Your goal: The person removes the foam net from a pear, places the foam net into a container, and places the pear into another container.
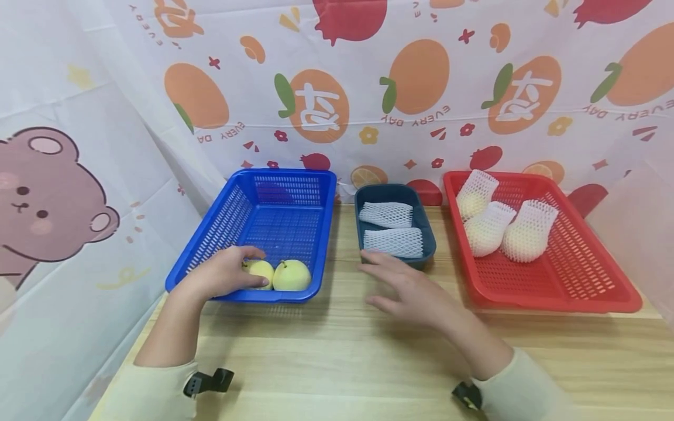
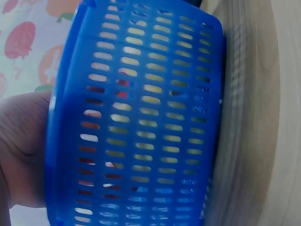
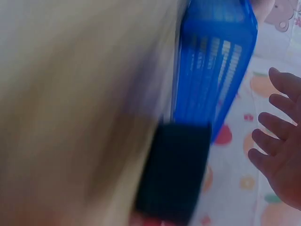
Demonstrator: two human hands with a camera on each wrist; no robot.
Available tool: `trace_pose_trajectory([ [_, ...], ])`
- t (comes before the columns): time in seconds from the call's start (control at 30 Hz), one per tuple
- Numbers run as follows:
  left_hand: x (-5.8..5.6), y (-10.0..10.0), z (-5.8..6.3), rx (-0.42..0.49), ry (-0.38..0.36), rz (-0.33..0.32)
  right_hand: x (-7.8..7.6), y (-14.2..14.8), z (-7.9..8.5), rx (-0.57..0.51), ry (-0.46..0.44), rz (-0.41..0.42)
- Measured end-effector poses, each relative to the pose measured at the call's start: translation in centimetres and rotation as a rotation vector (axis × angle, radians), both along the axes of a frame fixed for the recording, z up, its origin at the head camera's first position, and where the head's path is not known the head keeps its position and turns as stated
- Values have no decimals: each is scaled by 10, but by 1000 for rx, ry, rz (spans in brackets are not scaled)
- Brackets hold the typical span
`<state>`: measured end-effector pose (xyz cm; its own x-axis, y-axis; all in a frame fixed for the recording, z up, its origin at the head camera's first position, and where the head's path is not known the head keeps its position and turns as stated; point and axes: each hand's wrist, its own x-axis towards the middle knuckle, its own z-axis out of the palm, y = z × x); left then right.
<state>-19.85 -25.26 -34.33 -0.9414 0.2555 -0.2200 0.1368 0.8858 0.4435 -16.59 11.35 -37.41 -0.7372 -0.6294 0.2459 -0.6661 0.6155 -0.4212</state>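
In the head view my left hand (image 1: pixel 224 273) reaches over the near left side of a blue basket (image 1: pixel 286 232). Its thumb and fingers grip a pale yellow pear (image 1: pixel 262 270), partly hidden by the hand. A second pear (image 1: pixel 292 276) with a short stem lies right beside it. My right hand (image 1: pixel 408 289) hovers with spread fingers at the near edge of a dark green tray (image 1: pixel 427 248), holding nothing. Two white foam net sleeves, a far sleeve (image 1: pixel 387 214) and a near sleeve (image 1: pixel 394 242), lie flat in that tray.
A red basket (image 1: pixel 574 286) stands at the right, with three pears in foam nets (image 1: pixel 529 231) along its left part. All containers rest on a wooden table (image 1: pixel 326 362). A fruit-print cloth (image 1: pixel 363 76) hangs behind, and a bear-print cloth (image 1: pixel 52 204) at the left.
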Motion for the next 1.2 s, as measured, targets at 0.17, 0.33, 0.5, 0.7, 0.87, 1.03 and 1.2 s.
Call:
trace_pose_trajectory([
  [0.17, 8, 16, 12, 16, 57, -9, 1, 52, 20, 45, 54, -99],
  [0.33, 22, 48, 28, -3, 208, -17, -2, 103, 40, 87, 64, -262],
  [0.5, 35, 100, 30, 75, 437, -95, -16, 150, 55, 69, 85, -401],
  [0.7, 40, 167, 15, 229, 656, -316, -40, 198, 65, 91, 95, -527],
  [0.87, 42, 227, 2, 215, 616, -505, -59, 232, 58, 75, -33, -643],
  [1.03, 41, 280, -14, 185, 584, -622, -73, 258, 45, 53, -217, -729],
  [1.2, 37, 321, -31, 132, 708, -671, -81, 272, 29, 19, -383, -756],
])
